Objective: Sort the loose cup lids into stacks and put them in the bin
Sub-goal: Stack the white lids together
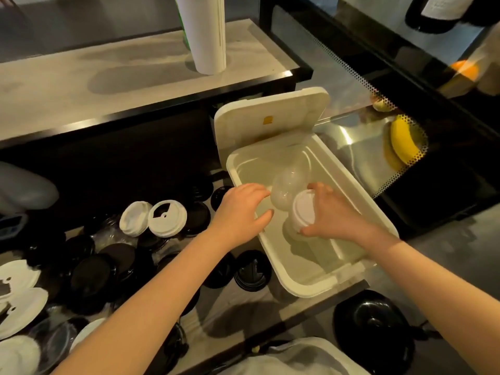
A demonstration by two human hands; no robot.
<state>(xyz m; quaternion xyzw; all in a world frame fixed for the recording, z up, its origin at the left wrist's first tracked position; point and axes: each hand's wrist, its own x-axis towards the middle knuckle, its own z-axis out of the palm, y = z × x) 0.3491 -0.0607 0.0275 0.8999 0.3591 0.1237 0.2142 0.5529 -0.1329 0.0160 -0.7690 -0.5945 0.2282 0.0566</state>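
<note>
Forearms, two, bare, enter from 6 o'clock and converge on the bin. Loose white lids (19,293), flat and notched, lie at 8 o'clock on the counter. Black lids (92,269), many and unsorted, are heaped just right of them. Two white sip lids (167,217) rest at 9 o'clock on the black heap. Left hand (243,209), at the centre over the bin's near-left wall: fingers spread and lightly curved, tips at the clear domed lids (286,188); no grip is visible. The clear domed lids are nested and lie on their side inside the bin. White lid stack (304,212), just right of the clear ones, sits low inside the bin; whether it touches the floor cannot be told. Right hand (332,215): thumb and fingers curl round the side of the white lid stack, holding it. Bin (311,286), white, rectangular, with its hinged cover (270,117) tipped back toward 12 o'clock. Banana (403,142), at 3 o'clock behind glass. Handling, judged: lids are light, thin and springy, with slick surfaces, so a stack is likely to fan apart. Best taken round the rims from both sides, with light pressure so the plastic is not creased.
</note>
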